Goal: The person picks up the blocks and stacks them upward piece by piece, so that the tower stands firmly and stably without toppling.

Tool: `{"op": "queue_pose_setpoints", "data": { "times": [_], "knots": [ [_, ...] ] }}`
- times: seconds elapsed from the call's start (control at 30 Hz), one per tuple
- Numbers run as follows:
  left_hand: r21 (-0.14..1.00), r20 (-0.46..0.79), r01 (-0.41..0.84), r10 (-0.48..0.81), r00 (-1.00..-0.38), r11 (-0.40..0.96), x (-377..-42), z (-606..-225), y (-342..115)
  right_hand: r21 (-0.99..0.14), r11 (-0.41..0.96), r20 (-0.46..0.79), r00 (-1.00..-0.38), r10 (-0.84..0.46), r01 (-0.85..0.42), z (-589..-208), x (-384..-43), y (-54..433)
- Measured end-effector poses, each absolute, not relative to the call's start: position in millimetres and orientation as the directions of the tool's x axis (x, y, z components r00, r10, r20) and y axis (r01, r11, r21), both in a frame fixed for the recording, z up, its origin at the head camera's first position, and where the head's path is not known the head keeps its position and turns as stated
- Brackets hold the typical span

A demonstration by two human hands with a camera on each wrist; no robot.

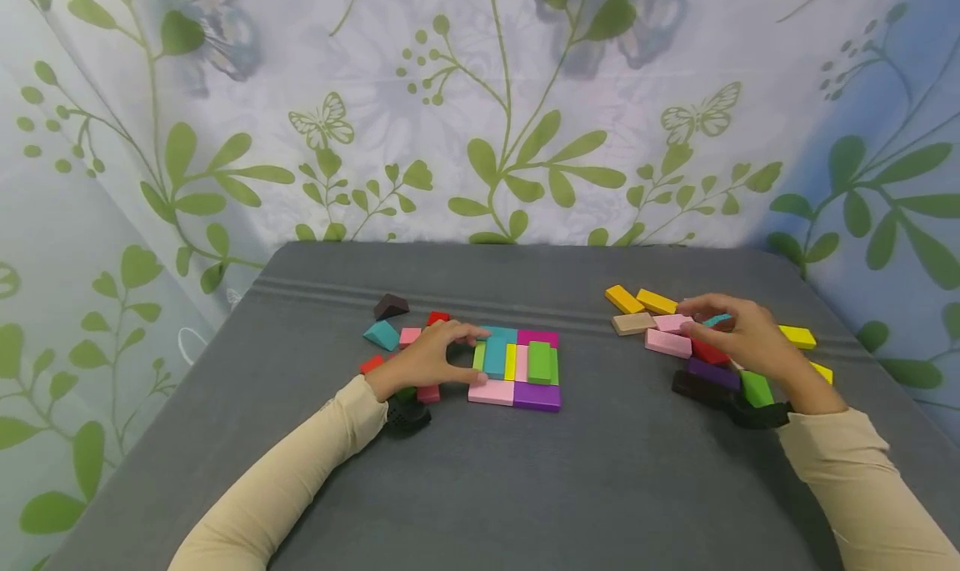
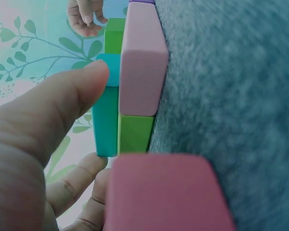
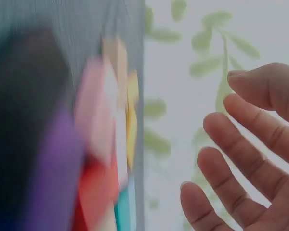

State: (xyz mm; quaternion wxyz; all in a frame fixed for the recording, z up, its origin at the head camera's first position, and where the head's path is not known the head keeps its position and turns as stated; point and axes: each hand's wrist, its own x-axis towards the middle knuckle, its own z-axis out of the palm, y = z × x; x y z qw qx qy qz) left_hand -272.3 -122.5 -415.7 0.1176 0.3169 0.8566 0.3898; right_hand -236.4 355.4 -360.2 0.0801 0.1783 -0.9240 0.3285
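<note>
While my right hand [image 1: 738, 333] hangs loosely spread, gripping nothing, my left hand [image 1: 431, 356] pinches a blue block [image 1: 495, 361].
Smooth, oblong and flat-faced, it lies atop the multicoloured block layout [image 1: 491, 393], thumb [image 2: 89, 82] and fingertips [image 2: 96, 163] at opposite ends.

Mid-frame, a teal rectangular block [image 1: 494, 359] lies left of a green rectangular block [image 1: 538, 359]. Both lie on a flat multicoloured block layer [image 1: 491, 393].
</note>
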Motion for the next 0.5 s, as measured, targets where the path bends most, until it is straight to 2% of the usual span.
{"op": "queue_pose_setpoints", "data": {
  "times": [0.1, 0.2, 0.5],
  "knots": [
    [0.747, 0.04, 0.446, 0.636, -0.771, 0.493, -272, -416, -122, -0.608, 0.737, 0.228, -0.954, -0.193, -0.294, -360, -237, 389],
    [0.752, 0.035, 0.441, 0.638, -0.77, 0.49, -271, -416, -123, -0.612, 0.768, 0.136, -0.982, -0.13, -0.187, -359, -236, 419],
    [0.764, 0.017, 0.418, 0.632, -0.775, 0.492, -271, -416, -122, -0.498, 0.866, -0.133, -0.991, -0.016, 0.053, -369, -226, 491]
  ]
}}
